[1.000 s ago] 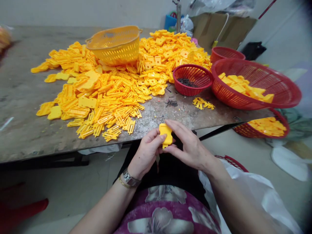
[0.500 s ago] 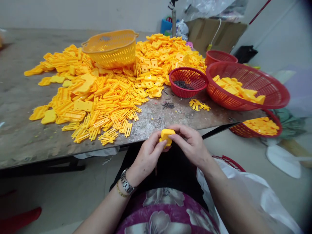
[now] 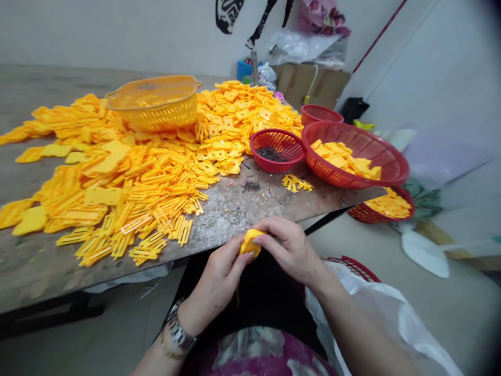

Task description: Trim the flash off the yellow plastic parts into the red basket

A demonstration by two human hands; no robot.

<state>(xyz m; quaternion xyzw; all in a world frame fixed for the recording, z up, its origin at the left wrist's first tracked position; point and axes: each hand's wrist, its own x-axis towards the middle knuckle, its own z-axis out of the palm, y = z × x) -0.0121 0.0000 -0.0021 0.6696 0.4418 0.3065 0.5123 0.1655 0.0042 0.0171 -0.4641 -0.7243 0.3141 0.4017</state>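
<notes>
My left hand [image 3: 217, 277] and my right hand [image 3: 287, 248] are both closed around one small yellow plastic part [image 3: 250, 242], held over my lap just off the table's front edge. The right hand's fingers cover its top; the left thumb presses its side. A big heap of yellow plastic parts [image 3: 129, 172] spreads over the table [image 3: 230, 209] in front of me. A small cluster of the same pieces [image 3: 296, 183] lies by the red baskets.
A yellow basket [image 3: 154, 107] sits on the heap. A small red basket [image 3: 277, 150] holds dark small parts. A large red basket [image 3: 354, 156] holds yellow pieces. Another red basket [image 3: 385, 206] is on the floor, and one more [image 3: 319, 112] stands behind. Cardboard box [image 3: 309, 83] at back.
The view has swung to the right and up. Both hands kept hold of the yellow part and turned it, so it now shows edge-on and mostly covered by my right fingers.
</notes>
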